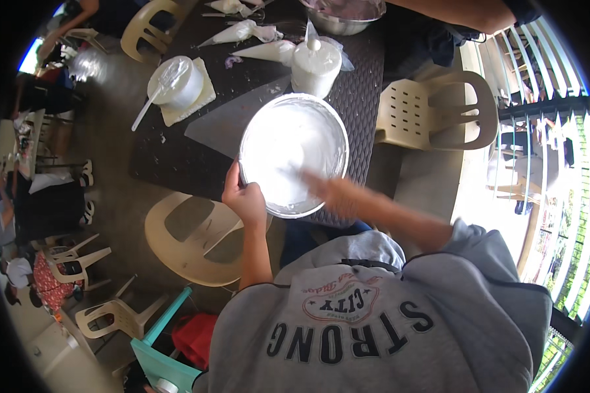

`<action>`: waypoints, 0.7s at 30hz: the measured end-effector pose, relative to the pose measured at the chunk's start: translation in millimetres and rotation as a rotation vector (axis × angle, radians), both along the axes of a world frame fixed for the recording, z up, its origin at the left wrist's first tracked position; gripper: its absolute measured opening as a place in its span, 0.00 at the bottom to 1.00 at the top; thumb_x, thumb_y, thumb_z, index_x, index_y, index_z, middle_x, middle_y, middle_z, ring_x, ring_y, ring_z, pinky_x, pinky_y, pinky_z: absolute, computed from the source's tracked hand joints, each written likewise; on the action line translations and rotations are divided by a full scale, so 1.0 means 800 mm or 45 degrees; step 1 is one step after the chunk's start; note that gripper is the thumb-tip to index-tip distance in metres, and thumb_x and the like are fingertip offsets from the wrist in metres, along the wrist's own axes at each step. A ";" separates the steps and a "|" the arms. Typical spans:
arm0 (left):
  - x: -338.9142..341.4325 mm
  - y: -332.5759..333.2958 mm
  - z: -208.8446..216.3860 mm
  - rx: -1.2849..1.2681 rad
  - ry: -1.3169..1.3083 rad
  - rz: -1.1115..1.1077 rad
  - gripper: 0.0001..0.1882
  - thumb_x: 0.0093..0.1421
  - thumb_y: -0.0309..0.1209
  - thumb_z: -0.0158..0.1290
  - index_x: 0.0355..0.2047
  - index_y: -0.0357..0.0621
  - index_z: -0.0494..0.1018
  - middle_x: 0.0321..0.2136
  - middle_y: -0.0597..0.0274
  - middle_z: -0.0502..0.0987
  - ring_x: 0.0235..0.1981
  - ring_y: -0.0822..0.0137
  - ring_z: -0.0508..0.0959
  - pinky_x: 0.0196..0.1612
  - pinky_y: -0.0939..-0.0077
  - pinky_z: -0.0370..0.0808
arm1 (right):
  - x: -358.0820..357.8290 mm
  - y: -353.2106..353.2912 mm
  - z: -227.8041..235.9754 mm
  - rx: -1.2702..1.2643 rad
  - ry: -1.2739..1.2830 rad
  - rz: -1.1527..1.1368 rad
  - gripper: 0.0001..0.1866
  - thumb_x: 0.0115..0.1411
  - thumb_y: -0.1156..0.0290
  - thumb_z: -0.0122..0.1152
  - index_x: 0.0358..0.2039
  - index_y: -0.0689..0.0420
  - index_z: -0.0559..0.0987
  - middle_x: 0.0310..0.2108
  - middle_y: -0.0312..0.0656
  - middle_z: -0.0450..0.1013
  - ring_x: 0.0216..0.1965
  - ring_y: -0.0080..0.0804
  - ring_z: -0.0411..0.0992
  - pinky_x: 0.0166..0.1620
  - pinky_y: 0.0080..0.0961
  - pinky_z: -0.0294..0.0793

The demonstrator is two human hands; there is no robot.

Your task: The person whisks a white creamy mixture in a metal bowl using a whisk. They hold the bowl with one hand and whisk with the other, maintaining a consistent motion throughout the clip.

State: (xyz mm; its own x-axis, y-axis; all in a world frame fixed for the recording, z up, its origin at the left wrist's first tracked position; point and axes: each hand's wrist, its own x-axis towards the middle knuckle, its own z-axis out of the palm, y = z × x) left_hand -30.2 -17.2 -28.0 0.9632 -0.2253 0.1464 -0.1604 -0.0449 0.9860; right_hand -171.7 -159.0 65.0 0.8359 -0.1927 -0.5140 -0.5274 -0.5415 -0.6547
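A round metal bowl (294, 214) full of smooth white cream (285, 141) is tilted toward me at the table's near edge. My left hand (246, 200) is closed on its left rim, with the thumb lying on the outer wall. Over the bowl's lower right side is my right hand (337, 196), blurred by motion. Its fingers reach to the cream, but any tool in them is lost in the blur. Just beyond the bowl stands a white tub (316, 69) with a piping bag draped on it.
On the dark woven-pattern table (367, 98), a cream-covered round (177, 82) with a white spatula sits on a square board (206, 98). Filled piping bags (242, 31) lie farther off, near another bowl (341, 25). Plastic chairs (432, 114) flank the table. Another person's arm (462, 13) reaches in at the far right.
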 end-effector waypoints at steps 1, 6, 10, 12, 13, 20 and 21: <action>0.000 -0.007 0.015 0.017 -0.018 0.025 0.26 0.39 0.08 0.36 0.41 0.28 0.70 0.39 0.52 0.74 0.39 0.66 0.74 0.45 0.78 0.69 | -0.029 0.018 -0.031 -0.092 -0.214 0.117 0.25 0.60 0.62 0.46 0.58 0.50 0.58 0.37 0.56 0.72 0.29 0.45 0.74 0.34 0.30 0.74; 0.014 0.024 0.000 -0.021 0.172 0.038 0.26 0.39 0.08 0.36 0.41 0.28 0.70 0.39 0.52 0.74 0.39 0.66 0.74 0.45 0.77 0.69 | -0.011 -0.058 -0.008 -0.196 0.196 0.013 0.25 0.58 0.65 0.46 0.57 0.49 0.58 0.41 0.57 0.69 0.26 0.47 0.74 0.33 0.30 0.76; 0.015 0.026 0.002 0.042 0.119 0.023 0.27 0.39 0.08 0.35 0.42 0.27 0.70 0.39 0.52 0.74 0.39 0.66 0.74 0.45 0.77 0.68 | 0.008 0.010 -0.013 -0.453 0.037 0.442 0.31 0.57 0.70 0.45 0.61 0.51 0.49 0.21 0.51 0.72 0.21 0.43 0.74 0.26 0.36 0.75; 0.014 0.032 0.002 0.066 0.112 0.027 0.28 0.38 0.08 0.35 0.42 0.26 0.69 0.38 0.51 0.74 0.37 0.67 0.74 0.43 0.79 0.69 | 0.016 -0.013 -0.017 -0.775 0.166 0.622 0.34 0.54 0.74 0.46 0.61 0.50 0.47 0.20 0.49 0.72 0.18 0.37 0.73 0.22 0.32 0.75; 0.015 0.037 0.002 0.065 0.132 0.033 0.28 0.37 0.08 0.36 0.43 0.24 0.68 0.38 0.51 0.74 0.36 0.68 0.74 0.41 0.80 0.69 | 0.008 -0.033 -0.029 -0.784 0.054 0.481 0.32 0.56 0.71 0.45 0.61 0.46 0.49 0.16 0.47 0.70 0.16 0.38 0.71 0.22 0.33 0.74; 0.005 0.028 0.007 0.030 0.113 0.067 0.27 0.38 0.09 0.36 0.41 0.26 0.69 0.38 0.50 0.74 0.39 0.65 0.74 0.45 0.77 0.68 | -0.030 0.035 -0.054 -0.468 -0.157 0.409 0.31 0.57 0.69 0.45 0.61 0.45 0.50 0.11 0.44 0.67 0.13 0.37 0.69 0.19 0.31 0.72; 0.004 0.029 0.010 0.022 0.147 0.065 0.27 0.38 0.09 0.36 0.41 0.26 0.69 0.38 0.50 0.74 0.39 0.65 0.74 0.45 0.77 0.68 | -0.018 0.015 -0.059 -0.732 -0.182 0.488 0.31 0.57 0.68 0.46 0.60 0.50 0.50 0.11 0.44 0.67 0.13 0.35 0.70 0.17 0.30 0.72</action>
